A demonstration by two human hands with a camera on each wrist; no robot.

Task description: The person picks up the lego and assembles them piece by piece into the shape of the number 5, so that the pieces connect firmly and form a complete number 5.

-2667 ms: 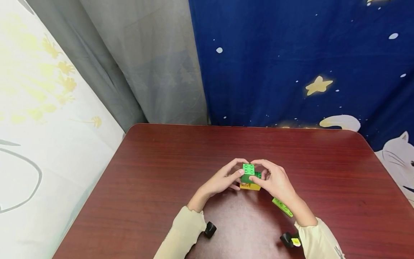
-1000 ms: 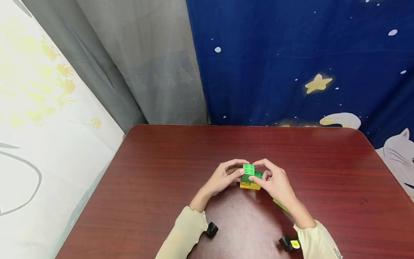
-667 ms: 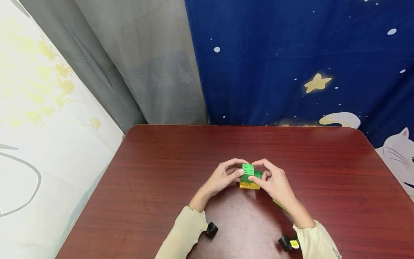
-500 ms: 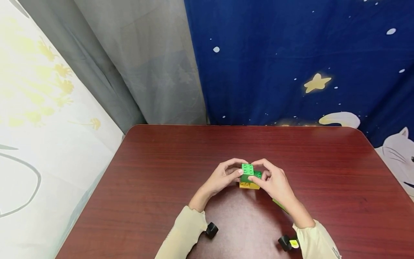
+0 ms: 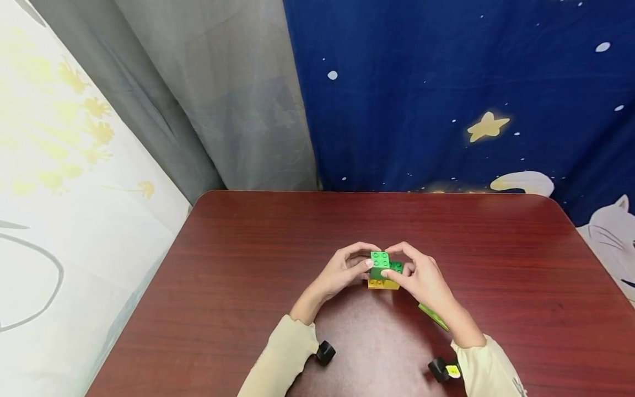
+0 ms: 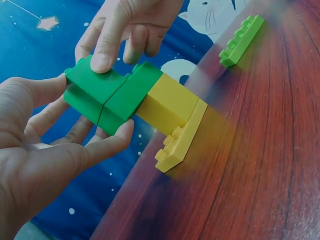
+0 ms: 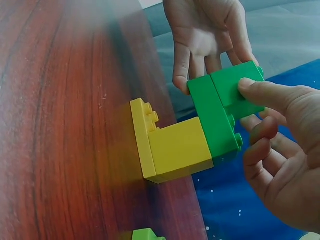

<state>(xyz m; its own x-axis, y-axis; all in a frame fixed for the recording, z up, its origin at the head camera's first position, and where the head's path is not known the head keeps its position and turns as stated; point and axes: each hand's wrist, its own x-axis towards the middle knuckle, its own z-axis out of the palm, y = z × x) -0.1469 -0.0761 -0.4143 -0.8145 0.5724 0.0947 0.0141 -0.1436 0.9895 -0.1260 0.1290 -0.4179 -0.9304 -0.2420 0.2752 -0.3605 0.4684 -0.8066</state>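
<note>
A stack of toy building bricks stands at mid-table: a thin yellow plate brick (image 7: 141, 145) at the bottom, a yellow block (image 7: 180, 147) on it, then a wider green brick (image 7: 215, 122). The topmost piece is a small green brick (image 5: 380, 259) with its studs up. My left hand (image 5: 337, 277) pinches this top brick from the left; in the left wrist view, another of its fingertips meets the wider green brick below. From the right, my right hand (image 5: 426, 281) holds the top brick, thumb on its near face and index finger behind.
A long, thin lime-green brick (image 6: 242, 41) lies on the reddish-brown table (image 5: 258, 248), partly behind the right forearm in the head view. Black wrist devices (image 5: 324, 353) sit at both cuffs. Blue and grey curtains hang behind the table's far edge.
The left hand's lower fingers, spread down beside the yellow pieces 2.7 seconds ago, are now drawn up. Both hands otherwise keep their hold, and the stack stays in place.
</note>
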